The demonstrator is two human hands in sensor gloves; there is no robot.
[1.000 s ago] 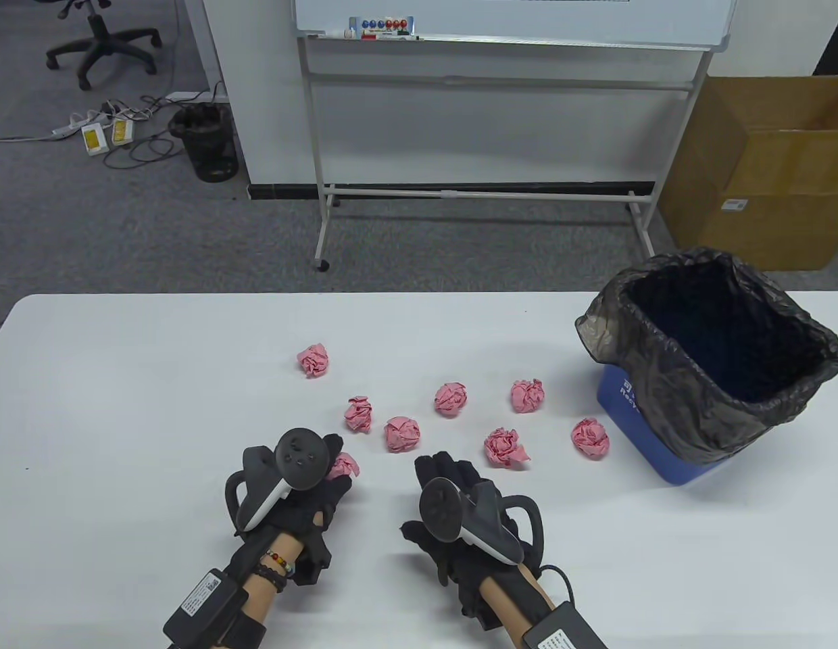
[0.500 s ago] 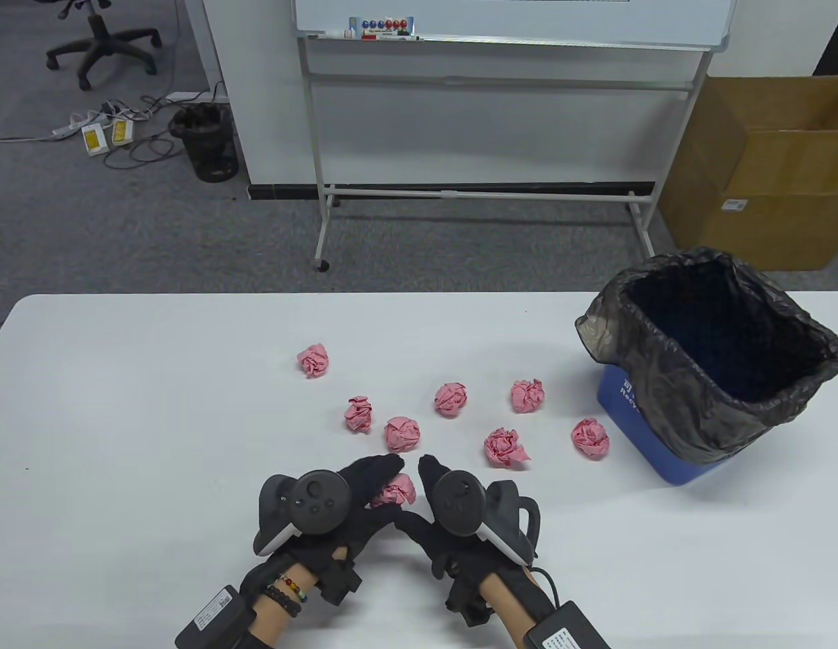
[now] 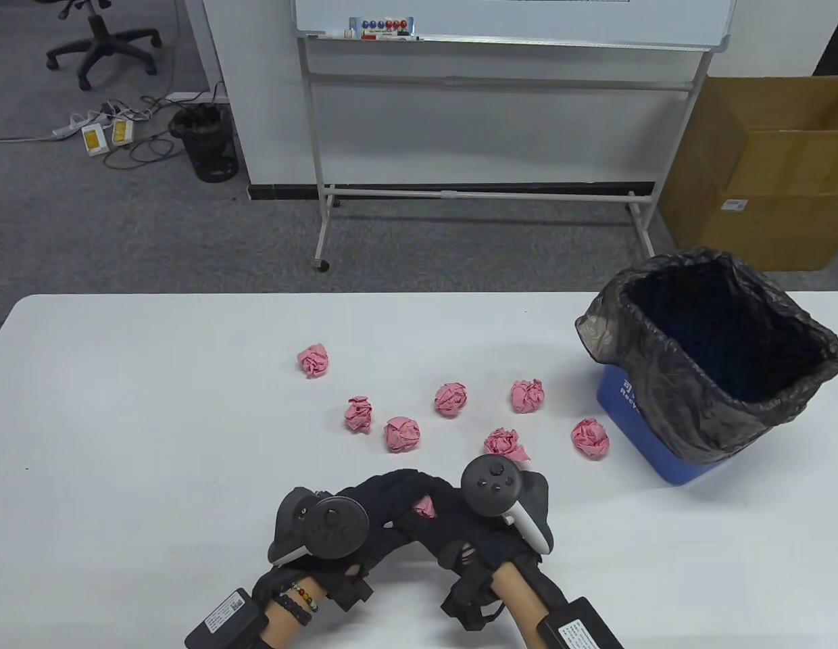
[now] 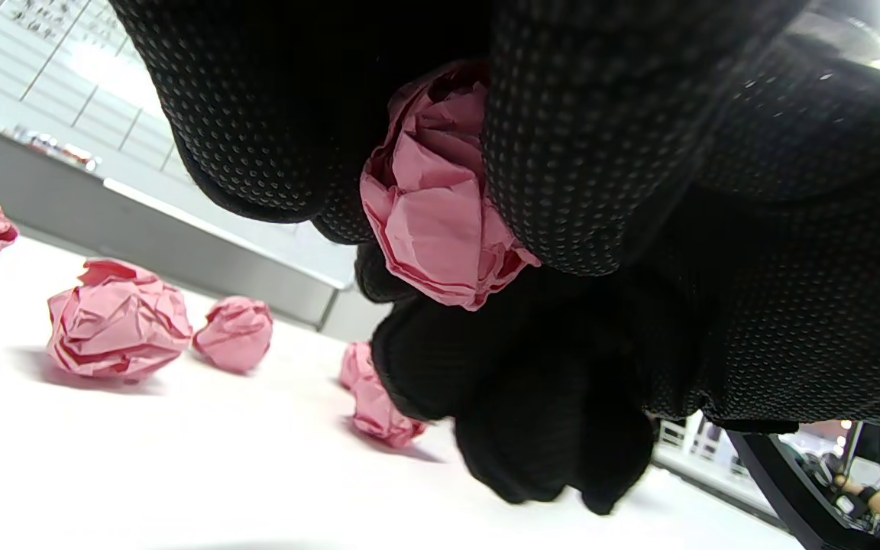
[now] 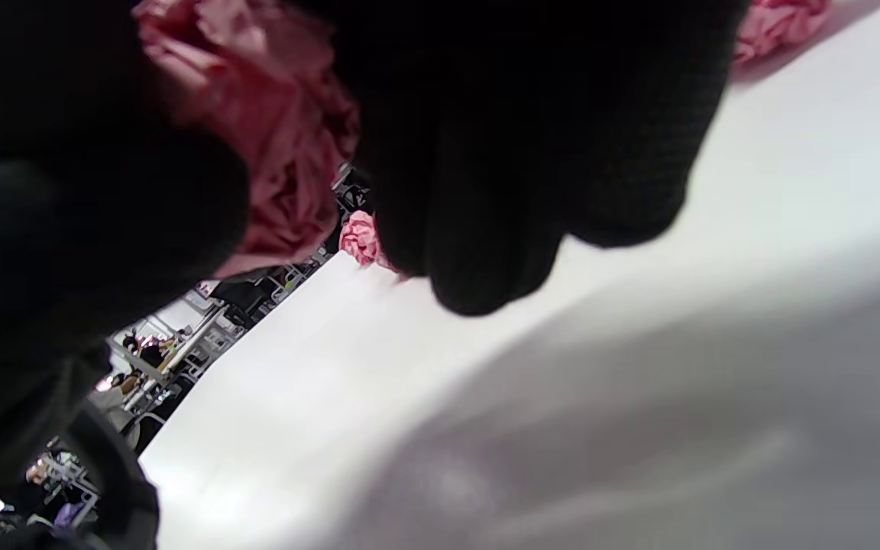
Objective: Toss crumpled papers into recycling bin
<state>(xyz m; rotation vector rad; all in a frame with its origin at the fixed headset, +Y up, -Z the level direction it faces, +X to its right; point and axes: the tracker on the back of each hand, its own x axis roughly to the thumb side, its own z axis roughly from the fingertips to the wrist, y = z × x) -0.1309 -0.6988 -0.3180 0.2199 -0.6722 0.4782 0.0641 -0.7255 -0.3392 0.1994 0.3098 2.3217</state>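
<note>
Fingers of both hands: curled round one pink paper ball, held between left hand and right hand above the tabletop. Seven loose balls lie beyond. Lined blue bin: far right, upright.

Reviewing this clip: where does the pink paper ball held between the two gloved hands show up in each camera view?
Table view: held paper ball peeks out between the left hand and right hand, bottom center.
Left wrist view: same ball, upper center, clamped between black gloved fingers.
Right wrist view: blurred, top left, behind dark fingers.
Shared landmark: loose pink balls lying on the white table.
</note>
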